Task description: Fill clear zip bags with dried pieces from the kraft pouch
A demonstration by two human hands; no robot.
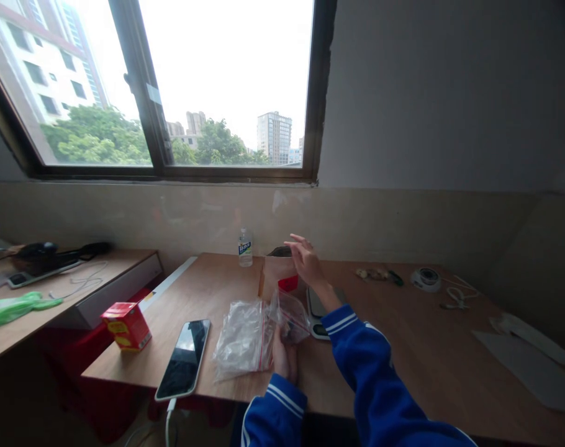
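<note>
Left hand: closed on a clear zip bag, held just above the desk's near edge.
Right hand: open, fingers spread, holding nothing, raised beside a brown paper bag.
Desk: wooden; 1 phone, red carton, water bottle.
Room: window above, grey wall.

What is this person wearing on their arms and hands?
Both arms are in bright blue sleeves. The left sleeve and right sleeve each end in a cuff with thin white stripes. The left hand and right hand are bare: no gloves, rings or watch show.
</note>
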